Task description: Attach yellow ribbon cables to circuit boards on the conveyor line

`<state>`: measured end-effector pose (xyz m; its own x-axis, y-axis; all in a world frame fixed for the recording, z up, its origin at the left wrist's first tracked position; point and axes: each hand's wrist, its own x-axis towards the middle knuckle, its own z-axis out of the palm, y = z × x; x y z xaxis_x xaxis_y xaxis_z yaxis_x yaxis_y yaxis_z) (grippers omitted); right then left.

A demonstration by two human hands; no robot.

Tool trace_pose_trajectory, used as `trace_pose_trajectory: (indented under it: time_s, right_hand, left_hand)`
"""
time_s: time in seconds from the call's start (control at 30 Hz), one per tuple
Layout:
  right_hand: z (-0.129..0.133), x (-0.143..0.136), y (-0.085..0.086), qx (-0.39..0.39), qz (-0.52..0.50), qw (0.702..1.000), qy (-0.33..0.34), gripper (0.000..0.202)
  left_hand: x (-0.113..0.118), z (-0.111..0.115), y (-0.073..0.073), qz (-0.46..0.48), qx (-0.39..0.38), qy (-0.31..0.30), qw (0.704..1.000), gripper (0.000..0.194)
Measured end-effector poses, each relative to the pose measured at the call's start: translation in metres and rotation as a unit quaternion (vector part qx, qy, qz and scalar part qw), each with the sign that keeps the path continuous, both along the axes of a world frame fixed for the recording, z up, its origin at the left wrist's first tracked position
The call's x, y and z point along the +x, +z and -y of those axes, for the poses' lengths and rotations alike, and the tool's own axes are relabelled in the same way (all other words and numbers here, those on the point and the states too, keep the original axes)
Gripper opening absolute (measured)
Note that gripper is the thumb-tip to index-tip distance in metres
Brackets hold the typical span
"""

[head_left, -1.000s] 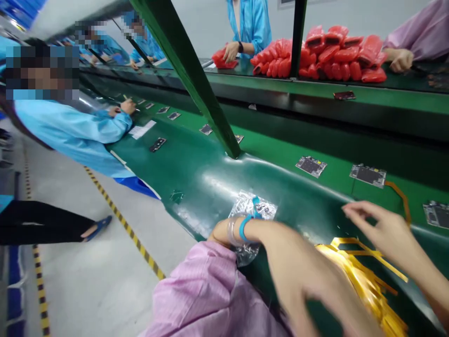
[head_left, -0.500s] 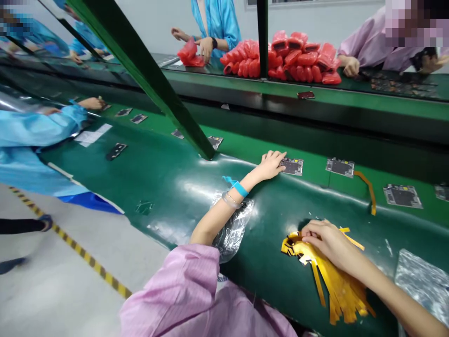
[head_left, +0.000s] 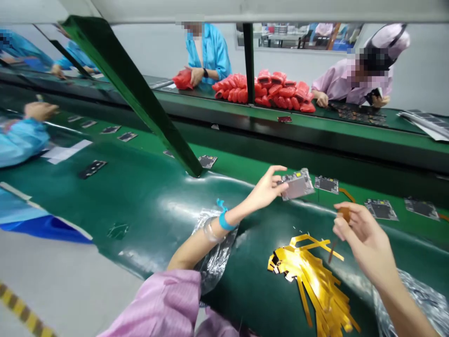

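My left hand (head_left: 268,188) pinches the left end of a circuit board (head_left: 298,184) and holds it tilted above the belt's near edge. To its right, my right hand (head_left: 365,234) grips an orange flex cable (head_left: 344,214) between thumb and fingers, one end hanging below. Beneath and left of that hand lies a fanned pile of yellow-orange flex cables (head_left: 315,276) on the green mat (head_left: 252,281). Another circuit board (head_left: 326,184), with an orange cable at its right side, rests on the belt just behind the gap between my hands.
More circuit boards (head_left: 381,209) lie along the green belt (head_left: 238,173). A slanted green post (head_left: 140,98) rises left of my hands. Clear plastic bags (head_left: 217,262) lie on the mat. Red wrapped packages (head_left: 280,89) are heaped across the line, where co-workers sit. A co-worker's hand (head_left: 41,111) is at far left.
My left hand has lifted a circuit board off the belt. My right hand has risen from the cable pile with one flex cable. The view has shifted, showing more of the far side.
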<state>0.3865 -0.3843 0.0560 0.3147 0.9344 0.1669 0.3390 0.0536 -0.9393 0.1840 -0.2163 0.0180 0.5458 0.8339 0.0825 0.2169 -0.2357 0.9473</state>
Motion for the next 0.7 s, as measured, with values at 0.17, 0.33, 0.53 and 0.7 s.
trace_pose_trajectory:
  time_s: [0.17, 0.33, 0.53, 0.7]
  right_hand:
    - [0.013, -0.002, 0.012, 0.011, 0.076, 0.991, -0.106, 0.016]
    - [0.029, 0.0, 0.015, -0.01, 0.119, 0.986, -0.119, 0.018]
    - [0.036, -0.001, 0.019, 0.037, 0.227, 0.972, -0.053, 0.013]
    - [0.034, -0.005, 0.007, 0.084, 0.286, 0.953, 0.045, 0.008]
  left_hand:
    - [0.001, 0.073, 0.036, 0.103, -0.096, -0.111, 0.984, 0.039]
    - [-0.002, 0.102, 0.041, 0.123, -0.162, -0.133, 0.97, 0.03]
    - [-0.001, 0.105, 0.045, 0.026, -0.053, -0.158, 0.986, 0.015]
    - [0.0, 0.109, 0.051, 0.055, -0.096, -0.188, 0.976, 0.021]
